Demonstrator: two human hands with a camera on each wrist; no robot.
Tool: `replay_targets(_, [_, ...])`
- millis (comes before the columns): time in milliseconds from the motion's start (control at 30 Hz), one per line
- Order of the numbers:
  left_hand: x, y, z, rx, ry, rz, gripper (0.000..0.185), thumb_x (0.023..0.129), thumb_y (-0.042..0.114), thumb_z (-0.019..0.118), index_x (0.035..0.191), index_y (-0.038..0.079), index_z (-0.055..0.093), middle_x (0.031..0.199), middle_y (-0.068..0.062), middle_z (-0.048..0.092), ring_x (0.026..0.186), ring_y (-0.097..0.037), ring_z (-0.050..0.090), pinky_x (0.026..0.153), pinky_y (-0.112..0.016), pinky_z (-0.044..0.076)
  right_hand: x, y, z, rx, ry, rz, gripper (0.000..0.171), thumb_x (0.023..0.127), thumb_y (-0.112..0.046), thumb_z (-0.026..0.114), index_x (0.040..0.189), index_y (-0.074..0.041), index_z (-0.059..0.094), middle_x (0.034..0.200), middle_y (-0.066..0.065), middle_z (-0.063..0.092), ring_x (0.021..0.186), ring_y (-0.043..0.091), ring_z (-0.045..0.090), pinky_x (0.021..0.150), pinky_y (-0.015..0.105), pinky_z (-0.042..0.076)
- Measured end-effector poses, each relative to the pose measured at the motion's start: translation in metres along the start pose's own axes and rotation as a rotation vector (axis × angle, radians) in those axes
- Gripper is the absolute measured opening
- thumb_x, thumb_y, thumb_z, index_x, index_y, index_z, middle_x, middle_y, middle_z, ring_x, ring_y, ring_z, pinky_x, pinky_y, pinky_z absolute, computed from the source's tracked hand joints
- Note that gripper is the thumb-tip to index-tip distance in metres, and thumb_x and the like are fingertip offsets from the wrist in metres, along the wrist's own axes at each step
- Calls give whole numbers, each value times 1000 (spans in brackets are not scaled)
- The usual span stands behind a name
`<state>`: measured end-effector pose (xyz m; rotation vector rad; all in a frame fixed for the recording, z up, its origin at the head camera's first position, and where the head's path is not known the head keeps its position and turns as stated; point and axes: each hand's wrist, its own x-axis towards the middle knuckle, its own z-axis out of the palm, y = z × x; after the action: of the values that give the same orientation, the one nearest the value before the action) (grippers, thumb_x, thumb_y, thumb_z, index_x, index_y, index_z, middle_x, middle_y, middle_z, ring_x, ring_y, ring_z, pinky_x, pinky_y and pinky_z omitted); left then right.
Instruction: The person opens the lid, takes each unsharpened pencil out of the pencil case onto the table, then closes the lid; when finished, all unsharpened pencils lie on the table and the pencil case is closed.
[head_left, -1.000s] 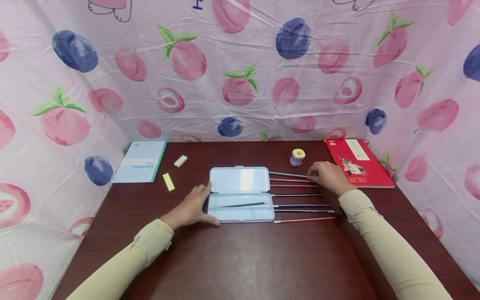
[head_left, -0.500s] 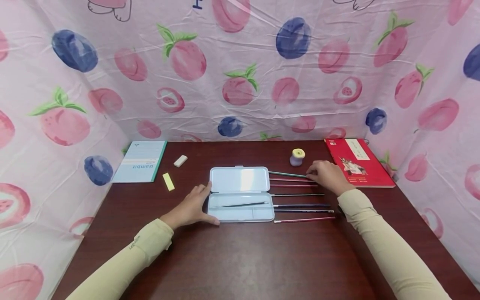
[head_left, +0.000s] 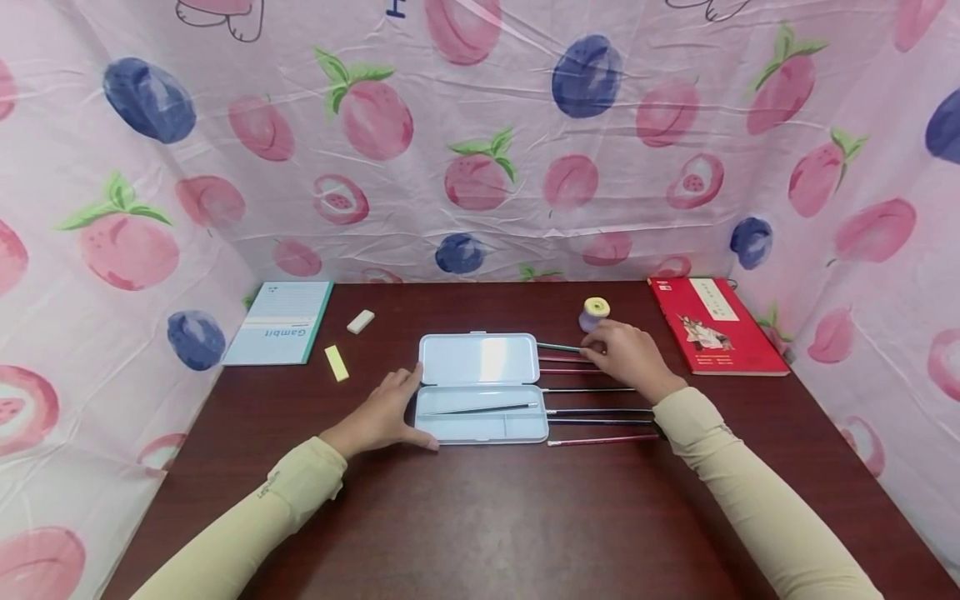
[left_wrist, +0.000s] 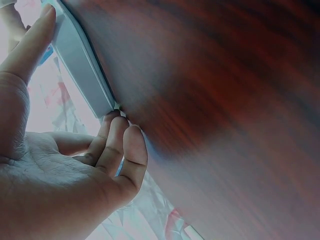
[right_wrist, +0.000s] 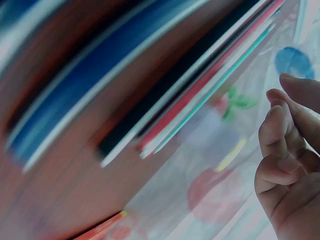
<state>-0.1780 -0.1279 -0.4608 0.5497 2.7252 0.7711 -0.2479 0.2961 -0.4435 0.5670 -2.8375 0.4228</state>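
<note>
Just beneath right hand (head_left: 626, 358): green pencil (head_left: 558, 347).

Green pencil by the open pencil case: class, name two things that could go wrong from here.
1. The right hand reaches over the green pencil with the small purple pot just behind its knuckles; a careless lift might knock it.
2. The other pencils lie loose in a row under that wrist; the sleeve could drag or roll them.
The left hand steadies the pencil case.
</note>
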Motion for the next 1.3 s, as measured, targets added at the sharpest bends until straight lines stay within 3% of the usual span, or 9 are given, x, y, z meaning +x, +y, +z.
replay_targets(333, [0,-1,0,-3,-2,-6,136,72,52,98,170,3,17,158,-22,45,140,-35,45,118,-55,47,-4,-49,6,95,45,-119,13,87,-18,89,97,-12,82,88,1,71,76,13,66,69,36,59])
replay_targets(600, [1,-3,1,12,3,9,138,71,53,98,170,1,18,157,-23,45,140,-36,44,118,-56,46,-11,-78,13,154,-56,-233,14,87,-20,90,100,-16,84,88,-5,70,68,3,54,63,22,51])
replay_targets(867, [1,-3,1,10,2,8,137,71,54,98,170,2,18,158,-23,44,141,-36,44,119,-54,46,-12,-86,21,132,-145,-309,16,88,-19,89,103,-16,84,93,-4,70,75,5,59,68,23,51])
replay_targets(1067, [1,-3,1,11,1,10,138,71,53,98,170,1,18,157,-23,45,139,-36,45,118,-55,46,-11,-85,25,112,-163,-352,15,88,-18,89,101,-15,85,83,-3,63,69,2,50,62,19,43])
replay_targets(1300, [1,-3,1,12,-1,8,138,70,53,98,170,2,18,156,-22,46,138,-35,45,117,-54,47,-11,-86,29,97,-198,-344,21,86,-22,91,105,-14,85,82,-4,61,69,1,47,60,18,40])
